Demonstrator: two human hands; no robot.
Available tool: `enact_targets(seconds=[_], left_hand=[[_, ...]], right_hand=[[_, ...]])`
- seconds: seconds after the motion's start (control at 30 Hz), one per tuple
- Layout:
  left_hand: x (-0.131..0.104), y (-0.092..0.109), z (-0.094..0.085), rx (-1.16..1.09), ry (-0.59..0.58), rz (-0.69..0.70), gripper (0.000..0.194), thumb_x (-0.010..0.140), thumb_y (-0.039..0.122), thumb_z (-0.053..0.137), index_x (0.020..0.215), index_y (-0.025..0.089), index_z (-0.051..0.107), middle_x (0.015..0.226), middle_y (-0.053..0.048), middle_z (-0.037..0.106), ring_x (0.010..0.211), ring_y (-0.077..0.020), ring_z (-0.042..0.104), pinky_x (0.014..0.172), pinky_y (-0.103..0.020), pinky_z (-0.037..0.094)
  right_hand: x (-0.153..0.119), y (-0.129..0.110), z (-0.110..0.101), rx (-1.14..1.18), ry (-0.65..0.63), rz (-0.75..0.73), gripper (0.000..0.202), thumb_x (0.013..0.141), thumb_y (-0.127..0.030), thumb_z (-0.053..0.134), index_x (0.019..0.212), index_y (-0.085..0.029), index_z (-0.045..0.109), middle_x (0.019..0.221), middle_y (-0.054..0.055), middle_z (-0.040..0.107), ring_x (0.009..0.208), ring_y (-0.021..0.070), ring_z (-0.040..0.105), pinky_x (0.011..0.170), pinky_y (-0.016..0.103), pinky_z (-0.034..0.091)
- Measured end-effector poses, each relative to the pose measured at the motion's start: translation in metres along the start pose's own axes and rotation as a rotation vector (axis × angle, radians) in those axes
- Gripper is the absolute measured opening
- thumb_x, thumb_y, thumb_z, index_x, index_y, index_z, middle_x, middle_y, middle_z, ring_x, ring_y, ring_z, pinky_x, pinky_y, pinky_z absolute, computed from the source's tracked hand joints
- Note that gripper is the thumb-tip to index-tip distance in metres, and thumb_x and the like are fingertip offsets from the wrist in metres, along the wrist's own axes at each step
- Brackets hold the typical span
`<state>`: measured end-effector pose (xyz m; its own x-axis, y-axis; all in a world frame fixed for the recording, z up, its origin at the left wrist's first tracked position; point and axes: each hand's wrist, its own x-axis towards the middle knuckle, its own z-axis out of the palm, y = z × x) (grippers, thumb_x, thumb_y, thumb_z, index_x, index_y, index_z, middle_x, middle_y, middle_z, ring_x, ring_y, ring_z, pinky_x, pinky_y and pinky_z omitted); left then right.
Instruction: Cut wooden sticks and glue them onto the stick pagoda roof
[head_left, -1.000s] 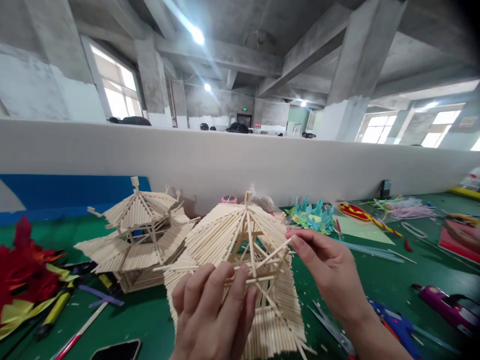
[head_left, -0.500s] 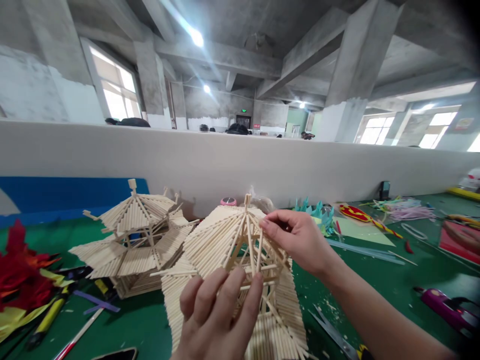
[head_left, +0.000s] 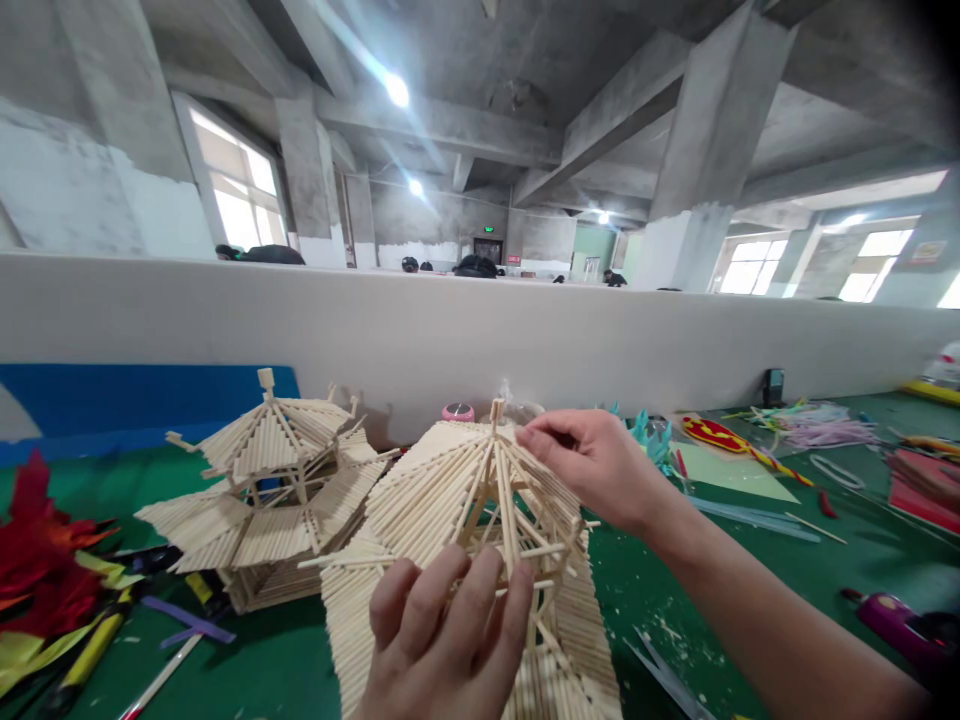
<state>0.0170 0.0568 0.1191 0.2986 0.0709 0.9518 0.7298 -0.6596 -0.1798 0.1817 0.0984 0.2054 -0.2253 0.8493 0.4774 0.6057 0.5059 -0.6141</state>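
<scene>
A pavilion model of pale thin wooden sticks (head_left: 427, 490) stands in front of me, its pointed roof partly open on the near right side, where bare frame sticks show. My left hand (head_left: 457, 635) lies over the lower front of its roof, fingers bent and close together, at the lower end of a stick that slants up to the peak; what the fingertips grip is hidden. Near the peak, on the right, my right hand (head_left: 574, 460) is closed in a pinch, and anything between its fingertips is too small to make out. A second stick pavilion (head_left: 274, 480) stands to the left.
Red and yellow craft pieces (head_left: 52, 560) lie at the left. Scissors (head_left: 664, 675) rest at the lower right, near a purple tool (head_left: 900, 625). Coloured strips (head_left: 825, 425) and a red-yellow ornament (head_left: 712, 434) lie behind. A white partition (head_left: 360, 330) borders the green table.
The right hand has shifted slightly away from the stick below the peak. My left hand has moved a little right and down. The view has tilted slightly.
</scene>
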Motion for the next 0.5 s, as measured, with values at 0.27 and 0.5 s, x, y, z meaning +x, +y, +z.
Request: enact_targets(seconds=[0.27, 0.5], left_hand=[[-0.003, -0.002, -0.002, -0.015, -0.040, -0.007, 0.025, 0.084, 0.015, 0.043, 0.083, 0.018, 0.067, 0.077, -0.006, 0.064, 0.083, -0.0210, 0.048, 0.080, -0.039, 0.025], [0.000, -0.004, -0.009, -0.045, -0.214, 0.044, 0.025, 0.084, 0.014, 0.045, 0.097, 0.018, 0.065, 0.092, -0.008, 0.065, 0.093, -0.0234, 0.048, 0.081, -0.037, 0.028]], right_hand=[[-0.099, 0.100, -0.046, -0.233, 0.431, 0.435, 0.033, 0.076, -0.049, 0.049, 0.084, -0.020, 0.062, 0.087, 0.004, 0.067, 0.079, 0.0205, 0.061, 0.065, 0.026, 0.046], [-0.269, 0.202, -0.065, -0.553, 0.420, 0.777, 0.044, 0.069, -0.049, 0.050, 0.093, -0.013, 0.056, 0.082, 0.013, 0.066, 0.075, 0.0267, 0.064, 0.064, 0.035, 0.051]])
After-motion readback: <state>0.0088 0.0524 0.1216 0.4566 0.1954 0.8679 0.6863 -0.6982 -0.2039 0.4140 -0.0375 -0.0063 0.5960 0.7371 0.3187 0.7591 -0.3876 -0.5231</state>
